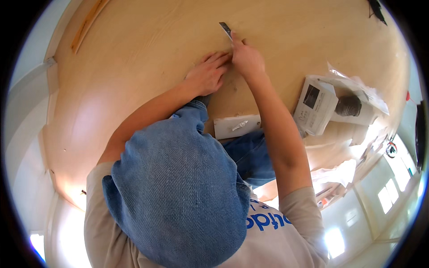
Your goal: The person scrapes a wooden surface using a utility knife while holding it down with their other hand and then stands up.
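Observation:
Gripped in my right hand (249, 59) is a narrow flat tool (226, 29) with a dark, slanted tip, possibly a cutter or scraper. Its handle end is hidden in the hand, and the index finger stretches along it. The tip points up and left, over a pale wooden board (140, 73). My left hand (207, 74) lies palm down on the board, fingers spread a little, just left of the right hand. Its fingertips come close to the right hand; whether they touch cannot be made out. Whether anything lies beneath the left palm is hidden.
A white printed carton (315, 105) stands open at right, with a dark ribbed object (348, 106) in it. Near my knee lies a white flat piece (221, 128) bearing crumpled clear plastic (240, 125). An orange-brown strip (87, 25) is at upper left, a black object (378, 11) at upper right.

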A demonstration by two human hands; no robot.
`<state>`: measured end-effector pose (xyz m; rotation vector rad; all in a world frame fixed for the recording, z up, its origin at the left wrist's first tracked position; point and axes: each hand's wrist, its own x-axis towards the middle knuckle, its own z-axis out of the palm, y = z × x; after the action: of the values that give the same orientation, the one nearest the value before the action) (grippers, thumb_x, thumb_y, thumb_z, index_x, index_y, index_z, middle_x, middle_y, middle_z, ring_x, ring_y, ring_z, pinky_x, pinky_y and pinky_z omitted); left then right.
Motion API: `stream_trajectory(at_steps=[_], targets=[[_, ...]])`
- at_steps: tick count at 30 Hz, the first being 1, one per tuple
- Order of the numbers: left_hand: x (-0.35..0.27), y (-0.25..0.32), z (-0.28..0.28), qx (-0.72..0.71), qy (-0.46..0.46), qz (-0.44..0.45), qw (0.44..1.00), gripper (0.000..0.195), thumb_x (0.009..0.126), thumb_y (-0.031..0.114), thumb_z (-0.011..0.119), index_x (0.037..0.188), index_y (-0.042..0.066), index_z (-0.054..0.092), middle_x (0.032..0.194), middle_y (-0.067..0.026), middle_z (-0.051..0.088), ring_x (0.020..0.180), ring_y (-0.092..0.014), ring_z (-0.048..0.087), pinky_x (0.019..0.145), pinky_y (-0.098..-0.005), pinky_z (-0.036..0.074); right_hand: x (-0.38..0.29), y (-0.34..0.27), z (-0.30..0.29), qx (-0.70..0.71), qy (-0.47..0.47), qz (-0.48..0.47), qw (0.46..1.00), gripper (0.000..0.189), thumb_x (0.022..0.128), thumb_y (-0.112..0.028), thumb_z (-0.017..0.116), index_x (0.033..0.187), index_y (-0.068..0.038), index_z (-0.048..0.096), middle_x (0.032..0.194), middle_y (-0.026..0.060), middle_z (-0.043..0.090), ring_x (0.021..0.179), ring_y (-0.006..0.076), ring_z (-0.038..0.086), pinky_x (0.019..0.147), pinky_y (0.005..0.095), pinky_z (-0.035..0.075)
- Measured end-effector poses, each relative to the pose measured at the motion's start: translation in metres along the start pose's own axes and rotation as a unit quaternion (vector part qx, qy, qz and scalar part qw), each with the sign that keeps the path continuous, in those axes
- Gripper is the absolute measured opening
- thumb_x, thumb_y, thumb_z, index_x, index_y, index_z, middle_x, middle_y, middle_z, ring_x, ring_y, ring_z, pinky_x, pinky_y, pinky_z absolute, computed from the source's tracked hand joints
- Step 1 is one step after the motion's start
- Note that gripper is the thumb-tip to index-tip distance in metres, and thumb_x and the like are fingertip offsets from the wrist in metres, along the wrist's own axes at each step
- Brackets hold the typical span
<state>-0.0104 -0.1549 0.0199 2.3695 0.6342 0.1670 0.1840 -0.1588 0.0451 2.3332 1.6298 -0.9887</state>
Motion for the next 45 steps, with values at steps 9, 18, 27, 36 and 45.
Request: stream_trajectory(at_steps=[9, 18, 27, 36, 45], targets=[[-0.006, -0.004, 0.009, -0.002, 0.021, -0.002, 1.000, 0.047, 0.095, 0.019, 0.067, 0.140, 0.002, 0.064, 0.161, -0.0154, 0.050, 0.155, -0.032, 0.040, 0.131, -0.0500, 0.030, 0.005, -0.001, -0.005, -0.012, -0.007, -0.026, 1.000, 0.055, 0.114, -0.032, 0.042, 0.168, -0.024, 0.038, 0.144, 0.0219, 0.064, 0.121, 0.0452, 0.069, 0.098, 0.0552, 0.057], [-0.009, -0.002, 0.009, -0.012, 0.031, 0.007, 0.999, 0.043, 0.093, 0.016, 0.066, 0.134, 0.001, 0.066, 0.157, -0.0173, 0.053, 0.153, -0.034, 0.043, 0.129, -0.0511, 0.033, 0.012, -0.010, 0.004, -0.023, 0.014, -0.044, 0.999, 0.054, 0.114, -0.031, 0.042, 0.167, -0.025, 0.040, 0.142, 0.0247, 0.065, 0.117, 0.0464, 0.069, 0.100, 0.0571, 0.056], [-0.006, -0.001, 0.008, -0.008, 0.023, -0.002, 1.000, 0.041, 0.094, 0.015, 0.066, 0.132, 0.000, 0.067, 0.157, -0.0174, 0.053, 0.153, -0.034, 0.042, 0.129, -0.0514, 0.033, 0.011, -0.011, -0.008, -0.057, -0.015, -0.031, 0.998, 0.055, 0.112, -0.027, 0.044, 0.167, -0.027, 0.040, 0.146, 0.0202, 0.063, 0.125, 0.0419, 0.068, 0.102, 0.0541, 0.057], [-0.006, -0.002, 0.008, -0.018, 0.029, 0.007, 0.999, 0.041, 0.093, 0.015, 0.067, 0.131, 0.001, 0.068, 0.157, -0.0170, 0.053, 0.152, -0.033, 0.044, 0.129, -0.0517, 0.033, 0.010, -0.008, -0.007, -0.082, -0.026, -0.041, 0.995, 0.056, 0.113, -0.026, 0.044, 0.169, -0.029, 0.038, 0.149, 0.0175, 0.061, 0.124, 0.0399, 0.069, 0.100, 0.0524, 0.058], [-0.008, -0.004, 0.014, -0.004, 0.018, 0.002, 1.000, 0.044, 0.093, 0.016, 0.068, 0.135, 0.003, 0.067, 0.155, -0.0165, 0.054, 0.152, -0.034, 0.044, 0.129, -0.0509, 0.033, 0.013, 0.003, -0.016, -0.095, -0.053, -0.078, 0.991, 0.065, 0.107, -0.021, 0.051, 0.169, -0.029, 0.034, 0.146, 0.0154, 0.063, 0.123, 0.0398, 0.070, 0.097, 0.0512, 0.059]])
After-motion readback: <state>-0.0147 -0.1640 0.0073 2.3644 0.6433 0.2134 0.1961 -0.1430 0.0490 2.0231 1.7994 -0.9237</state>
